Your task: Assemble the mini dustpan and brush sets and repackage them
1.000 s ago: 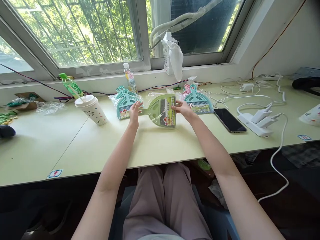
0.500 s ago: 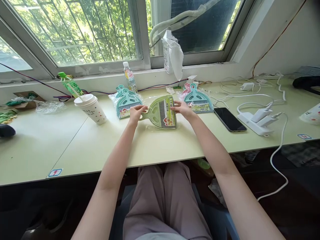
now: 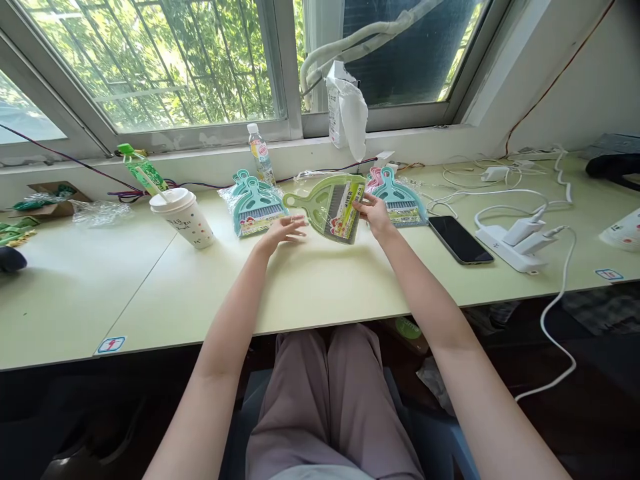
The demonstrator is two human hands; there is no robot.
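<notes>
My right hand [image 3: 373, 212] grips the right edge of a light green mini dustpan-and-brush set [image 3: 327, 207] in clear wrap, tilted up above the pale green table [image 3: 320, 287]. My left hand [image 3: 285, 230] hovers just left of and below it, fingers spread, holding nothing. A pile of teal sets in plastic [image 3: 254, 205] lies to the left. Another pile of teal and pink sets [image 3: 397, 197] lies to the right, behind my right hand.
A lidded paper cup [image 3: 183, 217] stands at the left, a small water bottle [image 3: 261, 155] near the window sill. A black phone [image 3: 459, 240] and a white power strip with chargers and cables [image 3: 515, 240] lie at the right. Wrappers and a box sit far left.
My left hand let go of the green set's handle and opened. My right hand lifted and tilted the set up off the table, toward the right.
</notes>
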